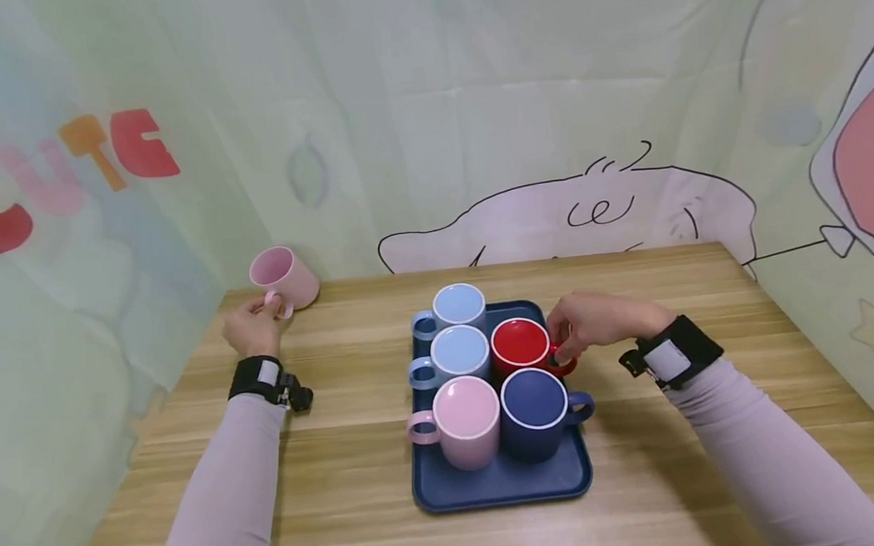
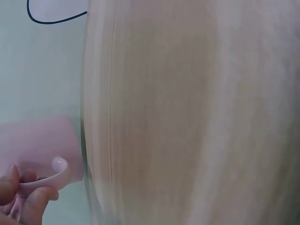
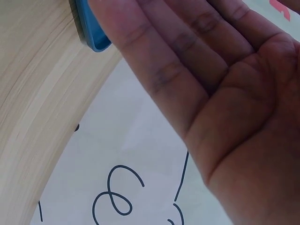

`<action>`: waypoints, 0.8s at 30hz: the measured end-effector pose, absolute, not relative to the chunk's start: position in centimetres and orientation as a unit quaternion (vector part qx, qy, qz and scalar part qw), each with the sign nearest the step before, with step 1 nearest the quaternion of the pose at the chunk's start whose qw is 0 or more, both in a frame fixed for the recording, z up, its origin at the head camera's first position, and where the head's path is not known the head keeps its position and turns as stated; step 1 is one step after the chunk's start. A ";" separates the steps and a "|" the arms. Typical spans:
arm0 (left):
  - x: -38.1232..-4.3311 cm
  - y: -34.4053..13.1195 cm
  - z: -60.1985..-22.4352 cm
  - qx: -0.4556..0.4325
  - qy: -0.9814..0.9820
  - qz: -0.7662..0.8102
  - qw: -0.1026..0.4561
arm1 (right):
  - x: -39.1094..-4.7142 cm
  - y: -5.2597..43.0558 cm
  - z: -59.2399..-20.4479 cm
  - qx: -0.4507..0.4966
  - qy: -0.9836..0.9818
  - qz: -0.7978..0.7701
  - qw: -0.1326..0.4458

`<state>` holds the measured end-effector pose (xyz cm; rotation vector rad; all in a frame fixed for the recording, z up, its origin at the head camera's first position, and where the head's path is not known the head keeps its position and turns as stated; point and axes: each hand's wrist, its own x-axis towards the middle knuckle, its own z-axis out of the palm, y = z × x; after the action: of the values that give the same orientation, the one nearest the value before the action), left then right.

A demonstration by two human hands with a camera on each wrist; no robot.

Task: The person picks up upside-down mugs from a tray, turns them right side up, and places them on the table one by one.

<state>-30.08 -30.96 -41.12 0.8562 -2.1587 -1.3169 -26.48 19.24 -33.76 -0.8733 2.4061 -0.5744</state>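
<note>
At the table's far left corner, my left hand (image 1: 251, 324) pinches the handle of a pink mug (image 1: 298, 283). That mug is tilted, its mouth facing up and left; in the left wrist view, thumb and fingers (image 2: 35, 206) grip the handle. My right hand (image 1: 597, 317) has thumb and fingers at the handle of a red mug (image 1: 520, 342), pinching it. The red mug stands upside down on a dark blue tray (image 1: 503, 493), its pale-ringed base up. Palm and long fingers (image 3: 159, 75) fill much of the right wrist view, which hides the mug.
Also base-up on the tray are two light blue mugs (image 1: 460, 352), another pink mug (image 1: 467, 421) and a navy mug (image 1: 533, 413). Handles point outward on both sides. A printed cloth (image 1: 458, 121) hangs behind the wooden table (image 1: 352, 479).
</note>
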 end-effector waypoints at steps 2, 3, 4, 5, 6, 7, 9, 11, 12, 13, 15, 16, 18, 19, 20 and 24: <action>-30.1 -31.0 -41.0 0.317 -0.789 -0.473 0.231 | -26.5 19.2 -33.7 -0.318 0.888 -0.209 0.256; -30.0 -31.0 -41.0 0.320 -0.790 -0.469 0.230 | -26.5 19.2 -33.7 -0.316 0.889 -0.208 0.256; -30.0 -31.0 -40.9 0.322 -0.791 -0.467 0.230 | -26.5 19.2 -33.7 -0.320 0.889 -0.207 0.255; -30.0 -31.0 -40.9 0.323 -0.791 -0.467 0.229 | -26.5 19.2 -33.7 -0.316 0.890 -0.207 0.257; -30.0 -31.0 -40.9 0.324 -0.792 -0.464 0.229 | -26.5 19.2 -33.7 -0.313 0.890 -0.208 0.258; -30.0 -31.0 -40.9 0.325 -0.791 -0.464 0.230 | -26.5 19.1 -33.7 -0.312 0.890 -0.208 0.258; -30.0 -31.0 -40.9 0.326 -0.792 -0.463 0.229 | -26.5 19.2 -33.7 -0.318 0.888 -0.209 0.257; -30.0 -31.0 -40.9 0.326 -0.793 -0.461 0.228 | -26.4 19.2 -33.7 -0.316 0.888 -0.212 0.258; -30.1 -31.0 -40.9 0.326 -0.794 -0.460 0.228 | -26.4 19.2 -33.7 -0.317 0.888 -0.213 0.258; -30.1 -31.0 -40.9 0.325 -0.794 -0.460 0.228 | -26.4 19.3 -33.7 -0.320 0.887 -0.213 0.257; -30.1 -31.0 -40.9 0.322 -0.795 -0.460 0.229 | -26.4 19.3 -33.7 -0.321 0.887 -0.214 0.256; -30.1 -31.0 -40.9 0.319 -0.795 -0.461 0.230 | -26.4 19.3 -33.7 -0.319 0.887 -0.214 0.257; -30.1 -31.0 -40.8 0.315 -0.794 -0.468 0.229 | -26.4 19.4 -33.7 -0.321 0.887 -0.213 0.255; -30.1 -30.9 -40.8 0.313 -0.792 -0.470 0.229 | -26.4 19.3 -33.7 -0.320 0.887 -0.212 0.255; -30.0 -30.9 -40.7 0.312 -0.791 -0.474 0.229 | -26.4 19.3 -33.7 -0.320 0.887 -0.212 0.255; -29.9 -30.9 -40.7 0.307 -0.793 -0.477 0.222 | -26.4 19.3 -33.7 -0.319 0.888 -0.211 0.255</action>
<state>-29.94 -30.95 -40.73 0.8484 -2.1902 -1.3175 -26.39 19.31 -33.69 -0.8667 2.4106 -0.5732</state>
